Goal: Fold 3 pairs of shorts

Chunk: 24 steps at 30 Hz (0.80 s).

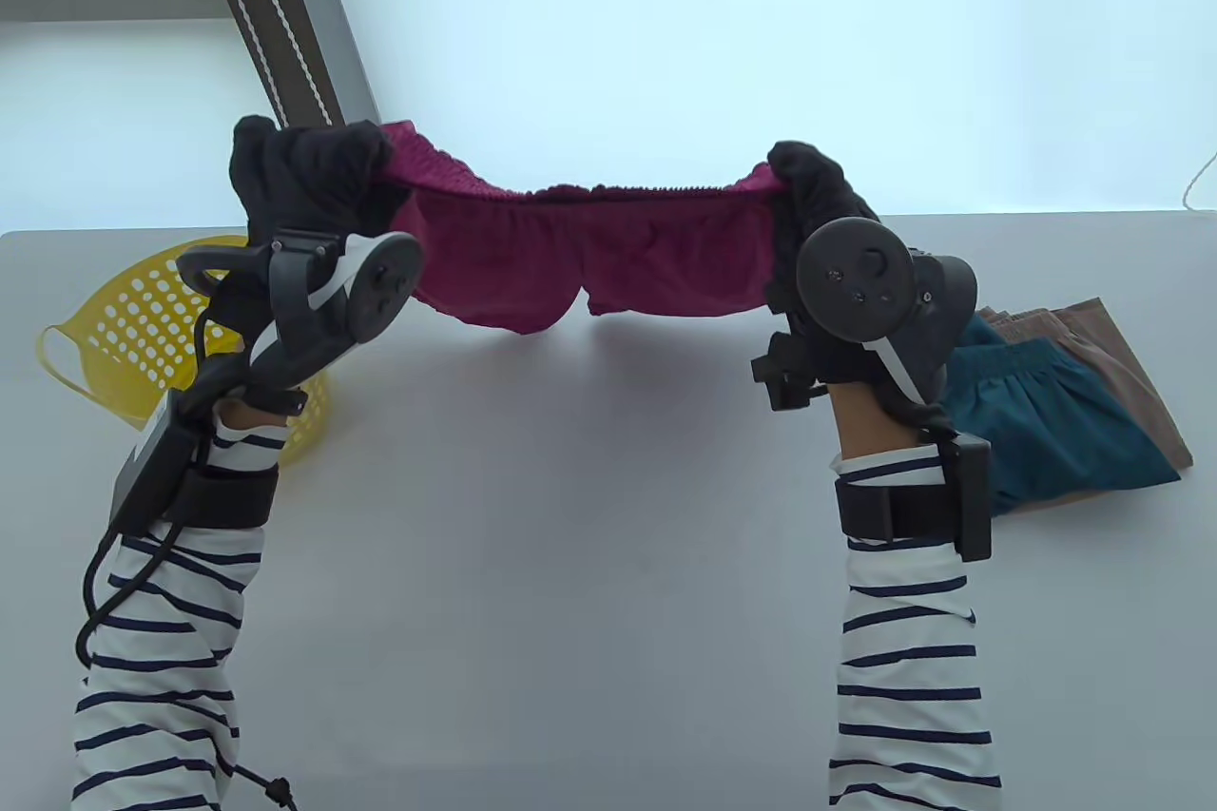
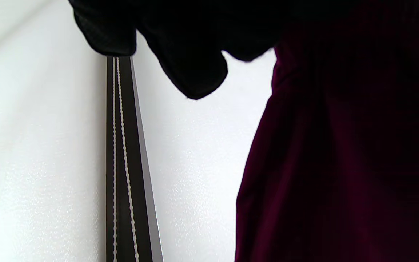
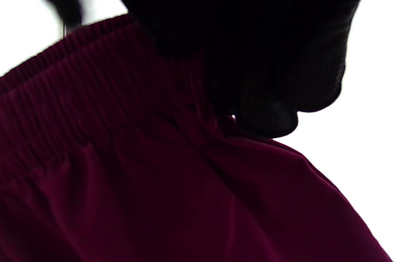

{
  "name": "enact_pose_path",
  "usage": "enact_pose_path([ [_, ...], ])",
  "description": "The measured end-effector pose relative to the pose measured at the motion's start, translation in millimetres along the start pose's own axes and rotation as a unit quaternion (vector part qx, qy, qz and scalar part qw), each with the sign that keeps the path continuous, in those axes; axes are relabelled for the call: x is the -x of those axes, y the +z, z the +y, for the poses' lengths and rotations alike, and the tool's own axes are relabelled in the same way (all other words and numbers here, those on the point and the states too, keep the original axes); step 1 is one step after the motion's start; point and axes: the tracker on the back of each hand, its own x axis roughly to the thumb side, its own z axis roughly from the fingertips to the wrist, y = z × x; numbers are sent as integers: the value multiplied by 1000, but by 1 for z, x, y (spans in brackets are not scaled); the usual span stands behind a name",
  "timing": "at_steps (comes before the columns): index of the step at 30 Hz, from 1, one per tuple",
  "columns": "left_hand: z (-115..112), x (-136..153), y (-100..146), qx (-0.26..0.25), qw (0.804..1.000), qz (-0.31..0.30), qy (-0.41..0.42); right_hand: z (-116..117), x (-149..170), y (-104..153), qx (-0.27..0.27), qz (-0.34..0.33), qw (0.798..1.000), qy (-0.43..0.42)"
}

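Magenta shorts (image 1: 589, 260) hang in the air above the table, stretched by their elastic waistband between both hands. My left hand (image 1: 314, 164) grips the left end of the waistband, and my right hand (image 1: 808, 179) grips the right end. The two legs dangle just above the tabletop. In the left wrist view the dark shorts (image 2: 340, 145) hang beside my gloved fingers (image 2: 191, 65). The right wrist view shows the ribbed waistband (image 3: 86, 94) bunched under my fingers (image 3: 267, 91). Folded teal shorts (image 1: 1036, 412) lie on folded brown shorts (image 1: 1131, 355) at the right.
A yellow perforated basket (image 1: 124, 326) lies tipped on the table's left side, behind my left wrist. The grey table (image 1: 570, 516) stretches in front of me. A dark post with white cords (image 1: 276, 12) stands behind the table at the back left.
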Motion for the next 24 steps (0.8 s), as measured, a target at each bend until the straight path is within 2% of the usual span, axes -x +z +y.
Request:
enact_pose_path([
  [2,-19,-8,27,33,998,-54,-11,22,11,14,-29,-19,999,24],
  [3,-29,-13,43,62,994,-92,-11,38,18,24,-60,-32,997,33],
  [5,-46,-23,75,117,979,-165,-6,64,28,44,-148,-55,987,36],
  [6,-55,-29,92,156,965,-213,2,77,32,54,-197,-62,978,32],
  [7,-63,-34,106,187,952,-242,4,91,37,64,-256,-67,964,26],
  [9,-92,-49,139,298,905,-303,9,127,51,85,-379,-54,924,14],
  [10,-102,-52,147,328,894,-306,5,138,55,90,-414,-48,909,8],
  [12,-138,-64,167,413,863,-291,-2,175,69,109,-499,5,867,-21],
  [13,-150,-68,173,431,860,-275,-6,187,72,114,-505,15,862,-34],
  [14,-167,-73,182,464,847,-261,-20,200,75,121,-516,26,855,-45],
  [15,-178,-77,189,495,828,-261,-30,218,76,133,-544,34,838,-37],
  [17,-186,-83,201,512,815,-267,-44,229,75,144,-574,27,819,-5],
  [18,-187,-86,208,515,809,-279,-54,233,72,151,-598,5,801,31],
  [19,-185,-87,213,514,805,-289,-67,232,69,155,-593,-21,802,69],
  [20,-180,-87,217,506,807,-294,-72,229,66,157,-576,-45,812,81],
  [22,-169,-88,225,515,798,-306,-63,224,63,165,-595,-52,799,68],
  [24,-156,-89,238,535,780,-317,-63,216,58,178,-601,-66,794,59],
])
